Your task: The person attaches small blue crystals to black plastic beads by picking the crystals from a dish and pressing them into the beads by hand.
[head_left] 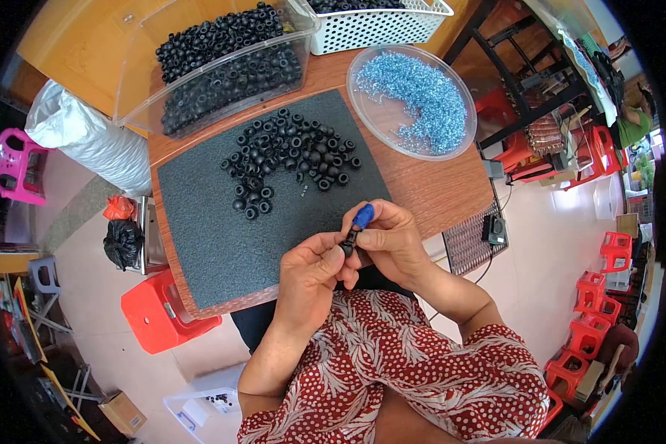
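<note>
My left hand (312, 272) pinches a small black round piece (347, 249) between thumb and fingers, just past the near edge of the table. Against it, my right hand (392, 240) is closed, thumb and index finger together at a slim dark part. A bright blue wrapped bit (363, 215) shows at these fingertips; whether it covers a finger or tops a tool, I cannot tell. Beyond my hands, a pile of black hollow round pieces (292, 152) lies on a dark grey mat (214, 251). A few tiny pale bits (304, 190) lie by the pile.
At the back stand a clear bin (137, 96) of black pieces and a white perforated basket (377, 31). A round clear tray (374, 127) with tiny blue pieces sits at the table's (436, 189) far right. A red stool (152, 314) stands to the left.
</note>
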